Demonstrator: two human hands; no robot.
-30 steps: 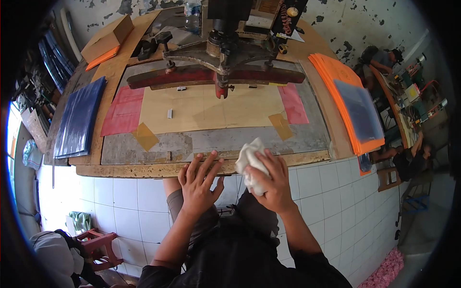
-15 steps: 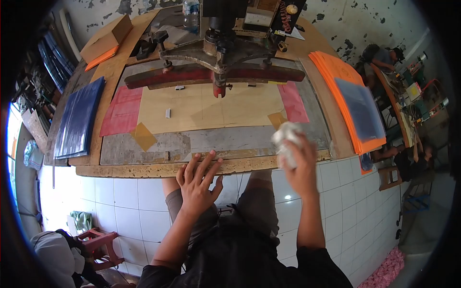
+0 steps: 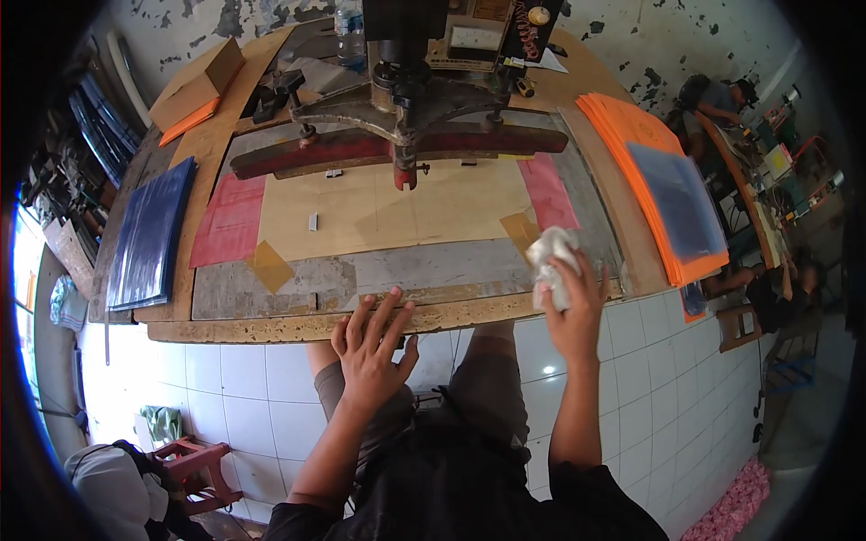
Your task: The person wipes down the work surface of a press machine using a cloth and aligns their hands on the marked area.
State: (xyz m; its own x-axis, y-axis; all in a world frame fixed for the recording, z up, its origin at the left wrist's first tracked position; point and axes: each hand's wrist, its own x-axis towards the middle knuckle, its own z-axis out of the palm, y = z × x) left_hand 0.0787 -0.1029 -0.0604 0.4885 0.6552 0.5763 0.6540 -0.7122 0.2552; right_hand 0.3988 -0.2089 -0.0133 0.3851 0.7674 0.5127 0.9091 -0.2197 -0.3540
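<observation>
A crumpled white cloth (image 3: 552, 261) is gripped in my right hand (image 3: 577, 307), over the front right part of the grey metal bed (image 3: 406, 270). My left hand (image 3: 372, 347) lies with fingers spread, its fingertips on the worn front edge (image 3: 451, 314) of the table. Ahead of both hands, a tan sheet (image 3: 397, 212) with pink sheets (image 3: 229, 221) at its sides covers the bed, with brown tape (image 3: 270, 267) at its front corners. Above it hangs the press head, with a dark red bar (image 3: 487, 142).
Blue plastic sheets (image 3: 153, 239) lie at the left. Orange sheets (image 3: 622, 126) with clear blue plastic on top lie at the right. A cardboard box (image 3: 197, 86) and a water bottle (image 3: 350, 34) stand at the back. Another person (image 3: 722, 104) sits at a bench far right.
My right hand, with the cloth, has shifted slightly right near the bed's front corner. My left hand stays at the table edge. The whole view has tilted a little.
</observation>
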